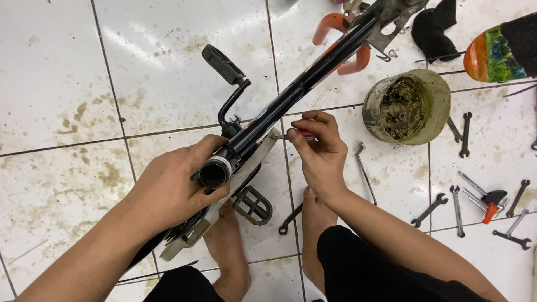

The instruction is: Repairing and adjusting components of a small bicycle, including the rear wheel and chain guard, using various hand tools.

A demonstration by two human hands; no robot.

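A small black bicycle frame (313,75) lies across the white tiled floor, its open tube end (215,173) facing me. My left hand (168,187) grips the frame just behind that tube end. My right hand (319,148) pinches a small screwdriver with a red handle (305,135), its metal tip (278,136) touching the side of the frame. One pedal (222,63) on its crank sticks up to the left of the frame. The other pedal (253,205) rests by my bare feet (229,246).
A round tin of bolts and nuts (408,106) stands to the right. Several spanners (430,210) lie scattered on the tiles at right, plus an orange-handled tool (491,210). An orange handlebar part (335,25) and black cloth (436,28) lie at the top.
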